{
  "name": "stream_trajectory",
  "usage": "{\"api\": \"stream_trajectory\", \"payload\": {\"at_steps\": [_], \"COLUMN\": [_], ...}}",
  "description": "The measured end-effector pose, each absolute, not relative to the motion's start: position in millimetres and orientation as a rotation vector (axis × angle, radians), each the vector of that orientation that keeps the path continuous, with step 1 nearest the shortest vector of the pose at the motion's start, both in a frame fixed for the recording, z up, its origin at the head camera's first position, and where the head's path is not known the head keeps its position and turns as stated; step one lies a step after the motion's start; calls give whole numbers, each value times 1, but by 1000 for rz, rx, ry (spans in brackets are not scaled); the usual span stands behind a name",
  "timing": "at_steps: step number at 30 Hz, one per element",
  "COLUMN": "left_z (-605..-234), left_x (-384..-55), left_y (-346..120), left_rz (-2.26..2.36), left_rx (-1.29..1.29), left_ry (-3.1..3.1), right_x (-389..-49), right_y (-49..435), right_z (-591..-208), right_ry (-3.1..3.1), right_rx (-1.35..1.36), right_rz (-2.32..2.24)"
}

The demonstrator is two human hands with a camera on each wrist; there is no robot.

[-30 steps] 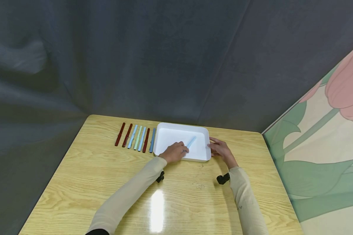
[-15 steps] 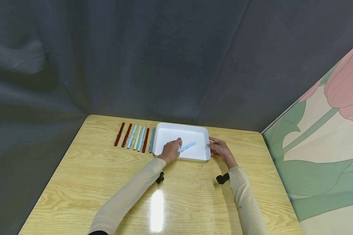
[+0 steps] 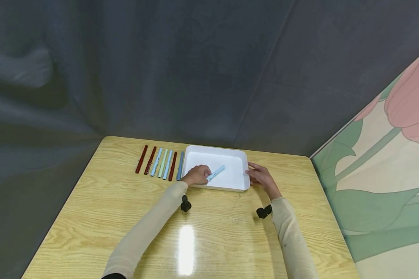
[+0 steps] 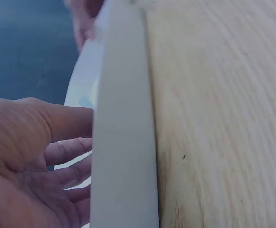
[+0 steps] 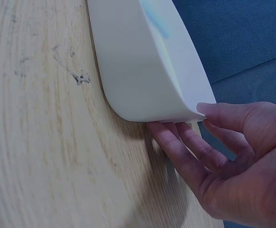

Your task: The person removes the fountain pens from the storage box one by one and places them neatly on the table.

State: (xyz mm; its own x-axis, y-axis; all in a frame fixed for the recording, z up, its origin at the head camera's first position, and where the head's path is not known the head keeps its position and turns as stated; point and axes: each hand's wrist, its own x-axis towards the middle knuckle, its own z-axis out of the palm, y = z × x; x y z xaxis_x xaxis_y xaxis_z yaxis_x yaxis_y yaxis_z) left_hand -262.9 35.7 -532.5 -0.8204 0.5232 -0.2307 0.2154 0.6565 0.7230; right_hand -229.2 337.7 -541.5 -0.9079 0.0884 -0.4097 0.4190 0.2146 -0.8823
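A shallow white tray (image 3: 234, 178) lies on the wooden table. My left hand (image 3: 196, 175) reaches over its front wall and pinches one end of a light blue pen (image 3: 216, 173), which points up to the right inside the tray. In the left wrist view, the tray's wall (image 4: 124, 118) hides the fingertips of my left hand (image 4: 38, 156). At the tray's right end, my right hand (image 3: 262, 178) holds the edge. The right wrist view shows this hand (image 5: 237, 161) with its thumb on the rim and its other fingers against the outer wall.
Left of the tray lies a row of several pens, including a dark red pen (image 3: 141, 159), a pale green pen (image 3: 162, 163) and a blue pen (image 3: 180, 166) beside the tray. A dark curtain (image 3: 195, 77) hangs behind the table (image 3: 216, 240).
My left hand has moved left inside the tray, and the light blue pen has shifted left with it, its angle varying on the way. My right hand has stayed at the tray's right end.
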Motion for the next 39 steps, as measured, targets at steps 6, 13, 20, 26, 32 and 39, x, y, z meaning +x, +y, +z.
{"api": "stream_trajectory", "payload": {"at_steps": [6, 13, 20, 26, 32, 39], "left_z": [-529, -529, -531, -529, -522, -515], "left_x": [-268, -269, -273, -277, -281, -285], "left_y": [19, 11, 6, 1, -12, -30], "left_rz": [1298, 1400, 1499, 1576, 1600, 1636], "left_rx": [440, 369, 338, 328, 266, 202], "left_ry": [2231, 2151, 2121, 2124, 2186, 2199], "right_x": [-230, -231, -229, -230, -229, -229], "right_y": [338, 337, 337, 339, 339, 338], "right_z": [-542, -546, -545, -543, -543, -543], "right_ry": [2218, 2214, 2204, 2213, 2214, 2224], "right_rx": [474, 472, 454, 470, 444, 436], "right_rz": [-1748, -1752, -1758, -1744, -1752, -1758]}}
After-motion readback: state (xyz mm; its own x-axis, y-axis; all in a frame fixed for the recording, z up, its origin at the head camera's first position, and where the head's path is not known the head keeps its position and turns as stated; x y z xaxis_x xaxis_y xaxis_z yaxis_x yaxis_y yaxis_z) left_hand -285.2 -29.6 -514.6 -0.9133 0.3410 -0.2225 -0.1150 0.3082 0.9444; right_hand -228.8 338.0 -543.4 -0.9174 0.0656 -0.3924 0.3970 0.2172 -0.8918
